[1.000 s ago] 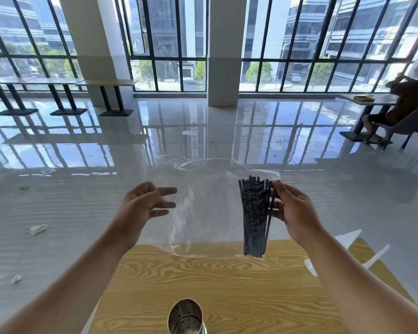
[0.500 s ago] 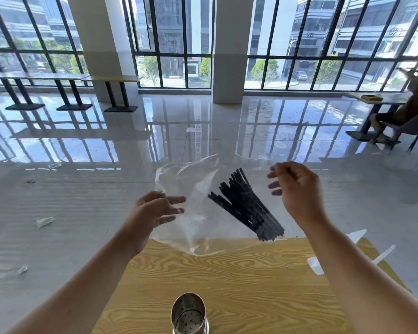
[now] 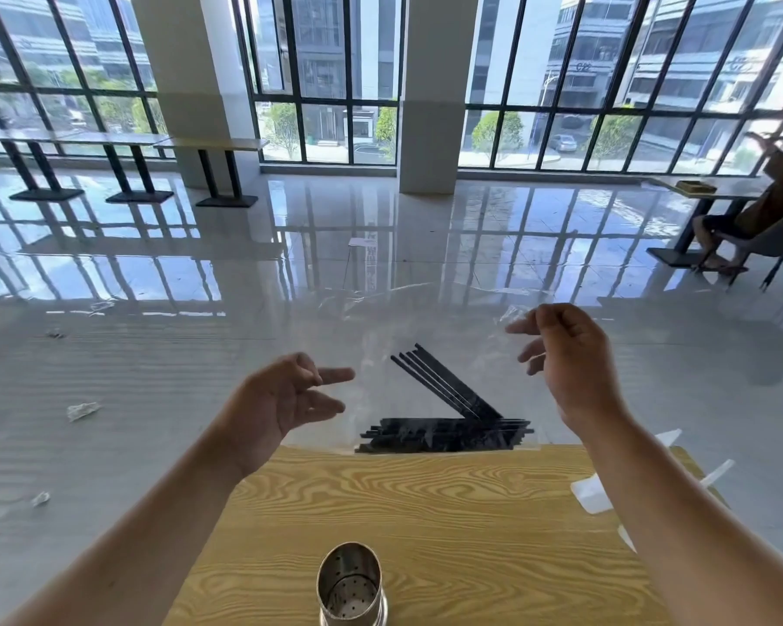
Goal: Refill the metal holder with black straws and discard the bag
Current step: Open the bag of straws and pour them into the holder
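Observation:
A clear plastic bag (image 3: 426,327) hangs stretched between my two hands above the far edge of the wooden table (image 3: 426,512). Black straws (image 3: 444,436) lie mostly level along the bag's bottom, with a few leaning up to the left. My left hand (image 3: 285,404) holds the bag's left side, fingers partly spread. My right hand (image 3: 566,359) pinches the bag's upper right corner. The metal holder (image 3: 351,585), a perforated steel cup, stands upright at the table's near edge, below and apart from both hands, and I see nothing inside it.
White paper pieces (image 3: 593,494) lie at the table's right edge. Crumpled scraps (image 3: 82,411) are scattered on the glossy floor to the left. A person sits on a chair (image 3: 778,228) at the far right, and long tables (image 3: 200,144) line the windows.
My right hand let go of the upright straw bundle and rose to the bag's top corner. The straws tipped over and settled along the bag's bottom. The bag spread wider.

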`<state>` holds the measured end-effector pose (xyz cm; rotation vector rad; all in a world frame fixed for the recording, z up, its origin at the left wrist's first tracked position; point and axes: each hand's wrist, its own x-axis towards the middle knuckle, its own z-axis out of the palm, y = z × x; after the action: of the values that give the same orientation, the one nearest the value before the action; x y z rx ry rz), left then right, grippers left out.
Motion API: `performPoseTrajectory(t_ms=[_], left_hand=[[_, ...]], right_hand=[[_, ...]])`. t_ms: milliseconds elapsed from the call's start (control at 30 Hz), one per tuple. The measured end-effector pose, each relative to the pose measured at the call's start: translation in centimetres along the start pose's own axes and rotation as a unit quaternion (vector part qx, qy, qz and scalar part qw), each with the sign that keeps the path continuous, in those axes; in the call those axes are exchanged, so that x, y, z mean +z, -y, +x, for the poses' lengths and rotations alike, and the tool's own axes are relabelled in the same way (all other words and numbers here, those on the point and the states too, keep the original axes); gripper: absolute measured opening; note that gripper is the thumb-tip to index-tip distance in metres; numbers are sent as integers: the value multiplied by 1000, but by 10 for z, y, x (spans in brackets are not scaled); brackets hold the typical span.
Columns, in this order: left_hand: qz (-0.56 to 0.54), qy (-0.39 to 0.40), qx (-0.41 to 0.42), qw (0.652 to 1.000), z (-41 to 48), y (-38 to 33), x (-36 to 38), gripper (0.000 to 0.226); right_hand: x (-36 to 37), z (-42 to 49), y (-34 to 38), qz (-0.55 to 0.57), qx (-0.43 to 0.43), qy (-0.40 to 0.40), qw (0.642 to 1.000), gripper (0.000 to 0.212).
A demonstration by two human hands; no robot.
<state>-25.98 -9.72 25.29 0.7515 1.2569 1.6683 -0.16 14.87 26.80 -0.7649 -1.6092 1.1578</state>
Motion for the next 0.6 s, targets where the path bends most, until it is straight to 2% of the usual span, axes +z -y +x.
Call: performPoseTrajectory(t_ms=[100, 167, 267, 333, 400, 500, 600], left_hand=[[-150, 93, -76, 981, -6, -5, -1, 44], [-152, 117, -110, 975, -7, -9, 2, 47], [41, 100, -93, 990, -2, -15, 18, 25], [202, 69, -43, 976, 4, -17, 32, 21], [309, 57, 16, 949, 10, -15, 41, 13], [376, 99, 78, 918, 9, -8, 46, 36], [427, 124, 96, 891, 2, -9, 55, 50]], right_hand=[[1, -3, 4, 45, 29, -5, 999, 25], [3, -5, 6, 49, 37, 0, 998, 25], [7, -8, 11, 73, 47, 0, 996, 26], [11, -10, 15, 87, 54, 4, 995, 26], [16, -11, 18, 103, 67, 7, 992, 26], [18, -10, 23, 134, 90, -3, 987, 28], [18, -9, 23, 153, 105, -25, 982, 28]])
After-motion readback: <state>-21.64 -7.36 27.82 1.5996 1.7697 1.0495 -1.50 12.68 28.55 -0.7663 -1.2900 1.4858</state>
